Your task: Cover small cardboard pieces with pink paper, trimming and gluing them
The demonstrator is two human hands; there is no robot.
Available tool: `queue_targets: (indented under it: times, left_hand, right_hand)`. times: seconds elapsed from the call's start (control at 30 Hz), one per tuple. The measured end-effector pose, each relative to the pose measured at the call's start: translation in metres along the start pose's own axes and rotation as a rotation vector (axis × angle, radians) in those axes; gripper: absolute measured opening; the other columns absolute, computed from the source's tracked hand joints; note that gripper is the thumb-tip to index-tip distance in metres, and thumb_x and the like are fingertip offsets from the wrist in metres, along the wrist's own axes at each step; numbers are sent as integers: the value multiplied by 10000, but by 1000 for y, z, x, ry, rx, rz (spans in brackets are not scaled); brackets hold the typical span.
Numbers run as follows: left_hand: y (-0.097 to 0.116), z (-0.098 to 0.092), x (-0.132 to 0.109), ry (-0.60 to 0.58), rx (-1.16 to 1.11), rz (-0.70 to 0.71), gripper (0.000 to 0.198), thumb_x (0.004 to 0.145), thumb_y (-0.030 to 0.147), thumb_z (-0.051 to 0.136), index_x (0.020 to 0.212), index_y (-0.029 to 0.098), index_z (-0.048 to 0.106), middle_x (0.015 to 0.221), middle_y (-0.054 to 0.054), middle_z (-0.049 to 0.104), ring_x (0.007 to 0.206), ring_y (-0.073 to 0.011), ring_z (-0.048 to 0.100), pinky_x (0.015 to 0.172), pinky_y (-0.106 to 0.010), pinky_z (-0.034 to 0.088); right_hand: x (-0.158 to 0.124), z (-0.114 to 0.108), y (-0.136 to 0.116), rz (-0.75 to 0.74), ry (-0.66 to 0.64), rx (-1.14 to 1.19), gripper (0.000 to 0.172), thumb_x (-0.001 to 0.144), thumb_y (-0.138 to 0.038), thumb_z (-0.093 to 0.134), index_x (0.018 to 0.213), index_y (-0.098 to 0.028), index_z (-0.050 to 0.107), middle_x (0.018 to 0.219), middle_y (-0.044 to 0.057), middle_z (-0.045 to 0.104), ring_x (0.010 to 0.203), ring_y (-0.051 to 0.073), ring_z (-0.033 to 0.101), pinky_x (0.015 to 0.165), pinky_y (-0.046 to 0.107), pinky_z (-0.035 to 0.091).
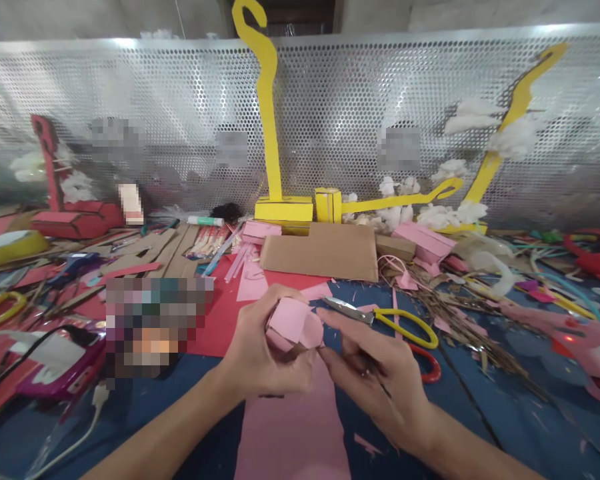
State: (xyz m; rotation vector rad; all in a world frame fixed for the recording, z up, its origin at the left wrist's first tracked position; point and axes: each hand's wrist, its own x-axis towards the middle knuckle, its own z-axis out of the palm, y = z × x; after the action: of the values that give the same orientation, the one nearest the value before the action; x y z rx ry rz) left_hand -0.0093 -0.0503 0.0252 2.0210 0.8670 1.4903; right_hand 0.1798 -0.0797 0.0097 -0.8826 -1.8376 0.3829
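Observation:
A small pink paper piece (291,321), box-like with a loose curled flap, is held above the table's middle. My left hand (263,353) wraps round it from the left, fingers over the top and thumb below. At its right side, my right hand (375,373) pinches the edge of the curled flap between thumb and index finger; the other fingers are curled in. A long strip of pink paper (293,433) lies below both hands. Scissors with yellow and red handles (405,327) rest just beyond my right hand.
Behind stand a cardboard piece (320,253) and a yellow hook-shaped piece (267,113) on a yellow box. A pink glue gun (570,340) with a red light lies right, near brown twigs (460,313). Red paper (215,327) and a purple device (63,367) are left.

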Motion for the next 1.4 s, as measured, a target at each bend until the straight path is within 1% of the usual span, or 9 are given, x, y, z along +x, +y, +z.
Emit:
queue_targets:
  times: [0.2, 0.37, 0.47, 0.6, 0.7, 0.87, 0.97, 1.2, 1.4]
  left_hand:
    - [-1, 0, 1, -3, 27, 25, 462, 576, 119, 686, 1011, 221, 570, 740, 29, 643, 569, -122, 572, 501, -218, 478]
    - [2, 1, 2, -8, 21, 50, 485, 557, 131, 693, 1018, 218, 573, 781, 19, 654, 592, -129, 584, 535, -233, 495]
    - [2, 1, 2, 5, 26, 55, 471, 555, 145, 695, 1006, 215, 580, 807, 8, 666, 608, -134, 599, 561, -241, 506]
    - [-3, 0, -1, -7, -13, -5, 477, 564, 118, 704, 1014, 216, 580, 778, 17, 654, 600, -133, 595, 536, -225, 482]
    - [-5, -2, -1, 4, -54, -81, 474, 583, 95, 707, 1022, 220, 579, 786, 21, 643, 632, -138, 597, 554, -225, 481]
    - [0, -10, 7, 69, -154, -213, 353, 628, 127, 685, 959, 205, 589, 740, 27, 603, 634, -137, 566, 587, -242, 478]
    - [-5, -16, 9, 47, -274, -252, 290, 669, 202, 706, 945, 191, 616, 770, 2, 612, 681, -154, 575, 632, -265, 486]
    - [-23, -18, 8, -60, -484, -284, 347, 706, 382, 798, 939, 179, 640, 802, -26, 625, 713, -172, 578, 665, -282, 488]
    - [-15, -18, 7, -159, -448, -404, 400, 704, 404, 813, 971, 165, 637, 843, -31, 646, 770, -180, 615, 712, -269, 505]
  right_hand:
    - [6, -9, 3, -379, -3, -162, 419, 932, -45, 617, 1303, -229, 688, 644, -24, 594, 523, 118, 487, 494, 256, 424]
    - [7, -14, 2, -414, 4, -248, 306, 946, -101, 620, 1185, -246, 743, 696, 10, 702, 573, 151, 623, 589, 310, 542]
    - [7, -15, 0, -408, 12, -263, 226, 960, -130, 601, 1081, -247, 752, 636, -5, 660, 530, 142, 584, 560, 298, 529]
    - [6, -13, 0, -276, 19, -186, 110, 962, -170, 627, 899, -242, 682, 578, -48, 542, 479, 106, 463, 513, 250, 454]
    - [7, -11, 5, -20, 63, -154, 230, 985, -290, 626, 770, -232, 568, 572, -71, 419, 475, 92, 384, 452, 230, 346]
    - [14, -15, 28, 324, -22, -138, 225, 1048, -431, 483, 978, -230, 554, 661, -66, 434, 563, 120, 430, 520, 235, 377]
    - [18, -19, 38, 351, -70, -168, 263, 1050, -457, 455, 1117, -221, 551, 759, -30, 550, 658, 151, 538, 601, 261, 446]
    - [16, -24, 50, 249, -311, -313, 240, 1036, -347, 468, 1115, -208, 647, 954, 62, 724, 809, 209, 669, 711, 338, 505]
    - [29, -75, 58, 286, -517, -598, 305, 1025, -392, 441, 1093, -202, 670, 1171, 125, 681, 1065, 277, 670, 967, 428, 502]
